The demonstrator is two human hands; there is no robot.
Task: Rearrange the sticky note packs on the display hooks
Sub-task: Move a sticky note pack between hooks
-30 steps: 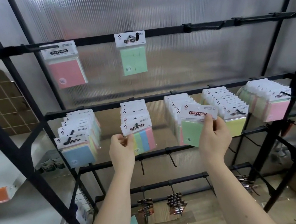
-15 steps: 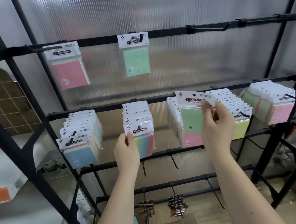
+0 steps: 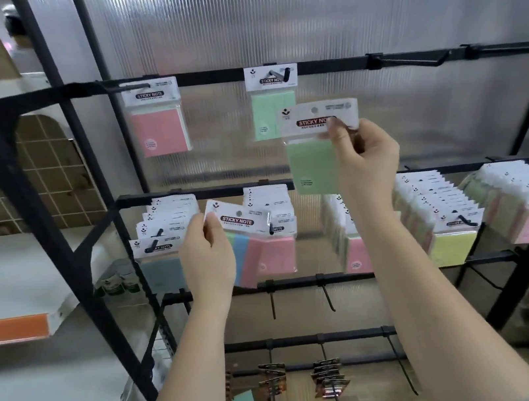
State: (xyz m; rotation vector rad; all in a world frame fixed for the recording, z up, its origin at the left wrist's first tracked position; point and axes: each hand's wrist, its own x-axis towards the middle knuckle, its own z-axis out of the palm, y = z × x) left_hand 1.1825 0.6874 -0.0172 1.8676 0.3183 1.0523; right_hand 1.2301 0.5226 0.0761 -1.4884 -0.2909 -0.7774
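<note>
A green sticky note pack [image 3: 312, 168] is pinched by its white header card in the right hand [image 3: 364, 156], held free in the air between the top rail [image 3: 338, 63] and the middle rail [image 3: 182, 194], just below and right of the green pack [image 3: 272, 114] hung on a top-rail hook. A multicolour striped pack [image 3: 249, 237] is gripped at its header's left corner by the left hand [image 3: 208, 261], tilted, in front of the second middle-rail stack [image 3: 270, 199]; whether it is on the hook cannot be told. A pink pack [image 3: 160, 130] is hung top left.
</note>
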